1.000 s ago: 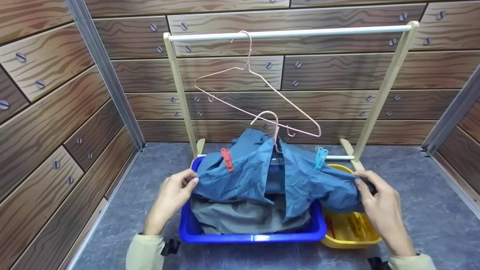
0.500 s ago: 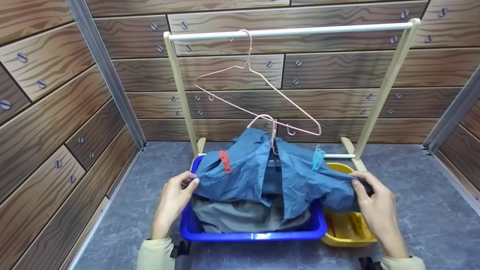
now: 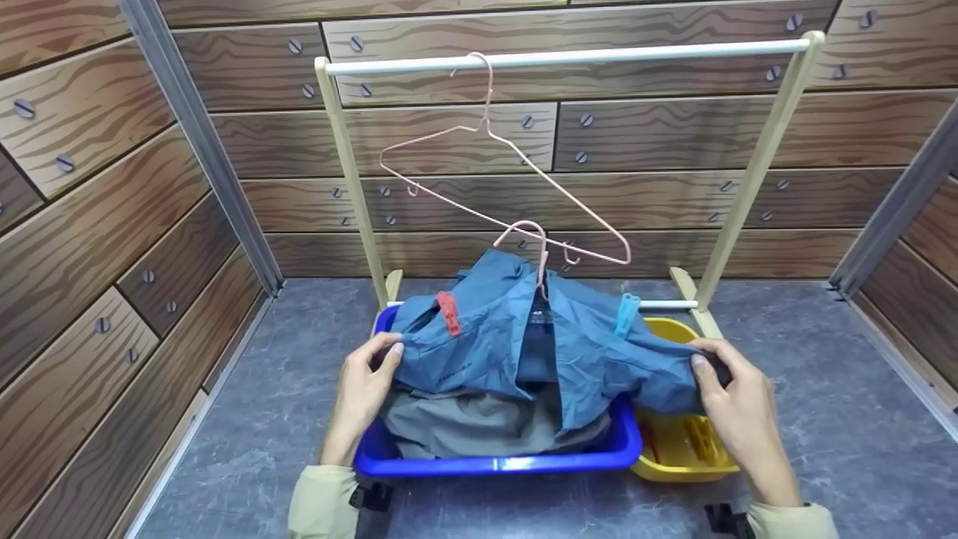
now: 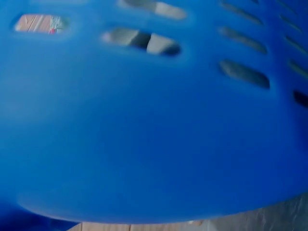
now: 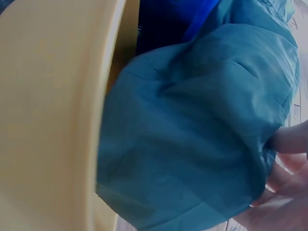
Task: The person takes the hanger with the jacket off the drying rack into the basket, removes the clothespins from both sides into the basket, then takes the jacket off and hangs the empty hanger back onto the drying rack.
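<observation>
A blue jacket (image 3: 479, 352) lies draped over a blue basket (image 3: 498, 466), with the hook of a pink hanger (image 3: 542, 254) rising from its collar. A red clothespin (image 3: 448, 313) sits on its left shoulder, a light blue clothespin (image 3: 627, 314) on the right one. My left hand (image 3: 367, 385) pinches the jacket's left sleeve between thumb and fingers. At the other side my right hand (image 3: 741, 397) pinches the right sleeve (image 5: 192, 134), which hangs over the yellow basket (image 3: 685, 473). In the left wrist view the slotted basket wall (image 4: 144, 120) hides the left hand.
Grey fabric (image 3: 494, 427) fills the blue basket below the jacket. Clothespins (image 3: 700, 438) lie in the yellow basket. Behind stands a rack with a white rail (image 3: 636, 54), on which a bare pink hanger (image 3: 557, 183) hangs. Wood-patterned walls (image 3: 651, 135) enclose the area.
Both hands have come slightly inward with their grip on the sleeves kept, the left hand moving right and the right hand left. The jacket has shifted only a little.
</observation>
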Motion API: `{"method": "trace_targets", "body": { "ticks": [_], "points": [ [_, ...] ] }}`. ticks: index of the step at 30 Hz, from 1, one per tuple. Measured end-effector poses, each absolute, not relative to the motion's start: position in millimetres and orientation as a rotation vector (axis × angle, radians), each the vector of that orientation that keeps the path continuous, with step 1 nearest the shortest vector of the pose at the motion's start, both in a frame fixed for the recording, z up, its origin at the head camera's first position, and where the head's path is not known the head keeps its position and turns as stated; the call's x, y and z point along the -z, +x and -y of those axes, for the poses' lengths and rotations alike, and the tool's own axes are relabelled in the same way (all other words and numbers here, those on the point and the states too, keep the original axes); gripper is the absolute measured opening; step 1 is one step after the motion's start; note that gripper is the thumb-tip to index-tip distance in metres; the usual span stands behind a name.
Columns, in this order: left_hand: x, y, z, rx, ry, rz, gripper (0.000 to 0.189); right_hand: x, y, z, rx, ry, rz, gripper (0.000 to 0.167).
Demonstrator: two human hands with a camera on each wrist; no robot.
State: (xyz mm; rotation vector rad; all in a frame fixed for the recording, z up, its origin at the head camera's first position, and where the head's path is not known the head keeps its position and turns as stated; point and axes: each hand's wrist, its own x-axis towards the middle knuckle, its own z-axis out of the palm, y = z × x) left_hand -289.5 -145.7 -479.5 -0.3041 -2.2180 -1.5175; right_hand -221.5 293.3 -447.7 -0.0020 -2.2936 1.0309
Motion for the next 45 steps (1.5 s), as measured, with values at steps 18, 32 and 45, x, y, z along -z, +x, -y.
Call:
{"method": "trace_targets", "body": {
  "ticks": [18,32,45],
  "points": [
    [441.8,-274.8,142.6,1.552,-0.568,2.199,0.012,427.2,-219.7,-251.5,-1.327,0.366,2.231,0.049],
    [478.6,-290.0,150.7,1.466,-0.466,2.211,0.014,424.5,-209.4,-243.9,-1.275,0.393,2.091,0.035],
    [478.4,-284.7,146.3,1.412,-0.395,2.208,0.014,419.2,-201.3,-237.5,-1.498,0.390,1.620,0.016]
  ]
}}
